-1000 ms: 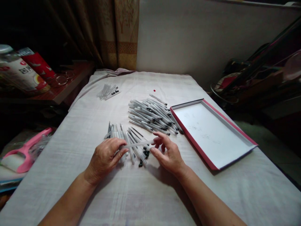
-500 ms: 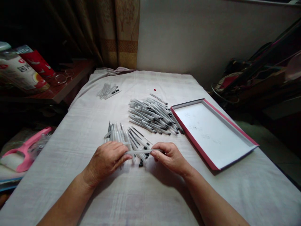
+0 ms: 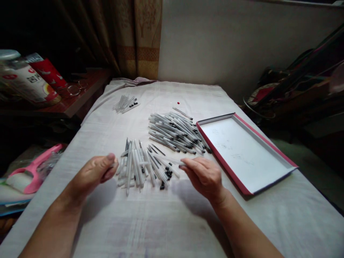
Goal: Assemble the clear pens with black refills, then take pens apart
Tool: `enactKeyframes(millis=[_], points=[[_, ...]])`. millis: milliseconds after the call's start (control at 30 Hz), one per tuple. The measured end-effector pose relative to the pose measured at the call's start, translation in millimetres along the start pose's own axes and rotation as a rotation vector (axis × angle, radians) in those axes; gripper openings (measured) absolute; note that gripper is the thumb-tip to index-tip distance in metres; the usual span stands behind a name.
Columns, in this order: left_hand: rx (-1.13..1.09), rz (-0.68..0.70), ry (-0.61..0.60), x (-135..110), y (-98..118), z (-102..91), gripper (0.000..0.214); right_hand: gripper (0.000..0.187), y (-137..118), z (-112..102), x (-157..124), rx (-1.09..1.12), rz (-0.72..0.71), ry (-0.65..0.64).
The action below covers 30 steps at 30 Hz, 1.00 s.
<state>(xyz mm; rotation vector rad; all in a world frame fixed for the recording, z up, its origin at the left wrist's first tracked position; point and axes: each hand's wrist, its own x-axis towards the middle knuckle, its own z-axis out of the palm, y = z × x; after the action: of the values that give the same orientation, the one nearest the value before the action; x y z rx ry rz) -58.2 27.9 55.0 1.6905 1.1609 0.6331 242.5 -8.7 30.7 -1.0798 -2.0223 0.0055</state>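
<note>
My right hand point(image 3: 205, 175) is closed in a pinch on the end of a pen point(image 3: 172, 160). Its translucent barrel is blurred and points left over the near pile. My left hand point(image 3: 94, 173) is held closed just left of that pile, thumb pressed to the fingers; whatever it may hold is hidden. Between the hands lies a loose heap of clear pen barrels point(image 3: 137, 165), with dark refills point(image 3: 157, 149) and small black caps point(image 3: 168, 173) at its right side. Farther back lies a large pile of pens with black ends point(image 3: 172, 130).
A shallow pink-edged box lid point(image 3: 244, 154) lies at the right. Small clear tubes point(image 3: 124, 104) with black pieces sit at the back left, and a red bit point(image 3: 178, 103) at the back. Beyond the cloth's left edge are a jar point(image 3: 27, 80), glasses point(image 3: 73, 90) and a pink-handled object point(image 3: 33, 172).
My hands have moved apart, the left one toward the left and the right one slightly right. The pen that spanned both hands is now only in the right.
</note>
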Motion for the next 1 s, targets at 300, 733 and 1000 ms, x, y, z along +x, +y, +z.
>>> enactKeyframes(millis=[300, 733, 1000], points=[[0.702, 0.0, 0.696, 17, -36, 3.2, 0.036, 0.021, 1, 29, -12, -0.054, 0.186, -0.131], [0.884, -0.167, 0.538, 19, -40, 10.4, 0.035, 0.021, 14, 31, -9, -0.19, 0.309, -0.138], [0.875, -0.244, 0.524, 20, -41, 5.8, 0.038, 0.024, 27, 34, 9, -0.346, 0.419, -0.268]])
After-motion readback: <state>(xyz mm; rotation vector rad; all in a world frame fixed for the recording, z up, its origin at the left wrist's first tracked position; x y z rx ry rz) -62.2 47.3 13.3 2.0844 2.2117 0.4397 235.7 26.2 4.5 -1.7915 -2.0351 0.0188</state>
